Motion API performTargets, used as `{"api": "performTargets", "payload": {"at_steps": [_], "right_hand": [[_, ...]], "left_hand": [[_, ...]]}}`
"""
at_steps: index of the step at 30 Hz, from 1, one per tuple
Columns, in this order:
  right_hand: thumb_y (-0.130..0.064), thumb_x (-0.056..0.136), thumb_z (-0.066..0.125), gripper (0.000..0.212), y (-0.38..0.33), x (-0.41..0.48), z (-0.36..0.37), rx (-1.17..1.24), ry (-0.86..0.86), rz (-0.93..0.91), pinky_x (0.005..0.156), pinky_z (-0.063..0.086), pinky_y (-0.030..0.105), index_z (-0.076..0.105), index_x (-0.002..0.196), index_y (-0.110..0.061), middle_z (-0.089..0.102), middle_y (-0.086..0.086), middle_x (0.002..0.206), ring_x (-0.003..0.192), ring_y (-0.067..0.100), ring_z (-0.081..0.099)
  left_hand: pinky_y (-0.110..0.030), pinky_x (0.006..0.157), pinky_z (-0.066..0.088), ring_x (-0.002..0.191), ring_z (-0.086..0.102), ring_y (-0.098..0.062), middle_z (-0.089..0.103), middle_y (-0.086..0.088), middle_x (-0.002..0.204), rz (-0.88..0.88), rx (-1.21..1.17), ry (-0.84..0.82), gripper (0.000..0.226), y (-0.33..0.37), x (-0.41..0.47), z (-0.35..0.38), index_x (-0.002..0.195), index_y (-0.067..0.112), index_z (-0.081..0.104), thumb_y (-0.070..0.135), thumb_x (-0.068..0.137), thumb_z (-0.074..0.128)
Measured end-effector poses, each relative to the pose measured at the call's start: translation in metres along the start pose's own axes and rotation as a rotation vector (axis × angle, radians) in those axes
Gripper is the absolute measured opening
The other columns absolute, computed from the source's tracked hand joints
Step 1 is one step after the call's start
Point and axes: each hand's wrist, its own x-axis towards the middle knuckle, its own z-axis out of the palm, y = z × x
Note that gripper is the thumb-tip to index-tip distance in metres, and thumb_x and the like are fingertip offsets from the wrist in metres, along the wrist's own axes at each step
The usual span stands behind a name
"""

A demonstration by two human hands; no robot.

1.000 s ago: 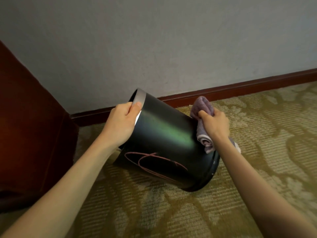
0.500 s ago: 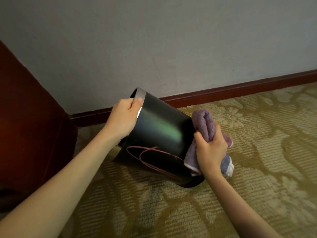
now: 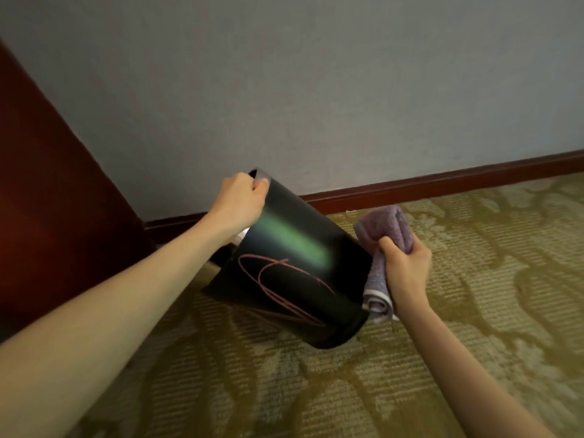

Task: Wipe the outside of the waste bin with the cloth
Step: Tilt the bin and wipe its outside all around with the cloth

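Grip: left hand [image 3: 241,200] closed over the silver-banded rim of the waste bin [image 3: 297,267], thumb on the outside, fingers hooked in; right hand [image 3: 406,270] fisted tight round a bunched purple cloth [image 3: 384,229].

Far left: dark red-brown furniture panel [image 3: 47,200] against the grey wall [image 3: 316,90]. A wooden skirting board [image 3: 442,181] runs along the foot of the wall.

Centre: bin is black and glossy, tipped over with its mouth up-left toward the wall and its base low on the right, lower edge on or just above the patterned carpet [image 3: 379,374]; contact not resolvable. Pink scribble marks [image 3: 281,286] on the side facing the camera, with a green sheen above them.

Right: cloth lies against the bin's right flank near the base; upper wad stands free above the fist, lower tail hangs by the bottom edge.

Step in hand (judgement): mid-wipe of the side wall. The scribbled face looks unwiped.

Next move calls for: left hand to rotate or steady the bin by the rim while the cloth sweeps across the marked face, pressing firmly enough to lift the marks without the bin slipping.
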Motion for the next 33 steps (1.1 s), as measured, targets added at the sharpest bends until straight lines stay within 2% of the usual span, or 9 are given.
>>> {"api": "performTargets", "payload": {"at_steps": [3,5,8,10,15,20,25,29,33], "right_hand": [[-0.026,0.063,0.06,0.01,0.005,-0.002,-0.005,-0.01,0.018,0.029,0.055,0.045,0.027,0.066,0.067,-0.02,0.064,-0.011,0.057,0.055,-0.001,0.054],[-0.025,0.064,0.06,0.009,0.008,-0.003,-0.007,-0.015,0.024,0.045,0.053,0.044,0.027,0.065,0.068,-0.019,0.062,-0.01,0.058,0.054,0.0,0.053],[-0.025,0.065,0.06,0.009,0.008,-0.002,-0.008,-0.029,0.024,0.05,0.05,0.044,0.023,0.065,0.068,-0.019,0.062,-0.009,0.06,0.054,0.001,0.052],[-0.025,0.065,0.06,0.009,0.006,0.0,-0.007,-0.052,0.016,0.045,0.05,0.044,0.024,0.065,0.067,-0.018,0.062,-0.008,0.06,0.055,0.003,0.052],[-0.028,0.064,0.059,0.015,-0.003,0.005,-0.008,-0.061,-0.004,0.028,0.053,0.044,0.028,0.063,0.069,-0.014,0.062,-0.003,0.063,0.057,0.007,0.052],[-0.025,0.064,0.059,0.01,-0.011,0.012,-0.025,-0.082,0.005,-0.008,0.054,0.043,0.029,0.061,0.066,-0.015,0.059,-0.006,0.06,0.056,0.004,0.049],[-0.026,0.065,0.059,0.014,-0.005,0.016,-0.047,-0.102,0.054,0.006,0.061,0.045,0.032,0.064,0.074,-0.016,0.065,0.001,0.07,0.065,0.013,0.056],[-0.03,0.064,0.059,0.018,0.004,0.009,-0.04,-0.107,0.055,0.065,0.065,0.046,0.04,0.064,0.075,-0.015,0.063,0.003,0.07,0.067,0.017,0.055],[-0.031,0.063,0.059,0.02,0.011,-0.005,-0.02,-0.095,-0.006,0.106,0.065,0.048,0.044,0.063,0.071,-0.014,0.063,0.005,0.069,0.068,0.019,0.055]], "left_hand": [[-0.033,0.052,0.017,0.048,0.033,-0.018,0.037,-0.006,0.053,0.063,0.137,0.012,0.051,0.004,0.001,-0.004,0.051,0.008,0.035,0.026,0.099,0.041],[-0.033,0.054,0.029,0.052,0.04,-0.023,0.043,-0.009,0.062,0.078,0.218,0.019,0.048,0.003,-0.003,-0.001,0.056,0.009,0.037,0.028,0.1,0.039],[-0.038,0.06,0.04,0.076,0.06,-0.034,0.052,-0.013,0.079,0.09,0.361,0.029,0.038,0.001,-0.014,0.012,0.08,0.003,0.059,0.028,0.101,0.039],[-0.037,0.061,0.039,0.086,0.062,-0.037,0.05,-0.013,0.083,0.084,0.429,0.025,0.031,0.004,-0.014,0.022,0.095,0.0,0.065,0.021,0.099,0.042],[-0.038,0.065,0.039,0.094,0.06,-0.04,0.063,-0.019,0.103,0.058,0.382,-0.065,0.026,0.026,-0.012,0.05,0.1,0.002,0.066,0.016,0.096,0.044],[-0.038,0.073,0.047,0.094,0.062,-0.035,0.065,-0.013,0.102,0.089,0.276,-0.233,0.03,0.049,-0.031,0.096,0.082,0.013,0.056,0.03,0.098,0.036],[-0.036,0.06,0.043,0.069,0.059,-0.024,0.057,-0.007,0.075,0.106,0.119,-0.323,0.044,0.036,-0.03,0.089,0.069,0.014,0.049,0.042,0.099,0.035],[-0.039,0.073,0.055,0.076,0.065,-0.015,0.067,-0.001,0.087,0.286,0.107,-0.492,0.044,0.007,-0.044,0.058,0.095,0.02,0.061,0.055,0.094,0.034],[-0.028,0.083,0.05,0.095,0.057,0.003,0.062,0.017,0.104,0.552,0.11,-0.571,0.047,-0.037,-0.056,0.016,0.112,0.034,0.061,0.064,0.088,0.033]]}}
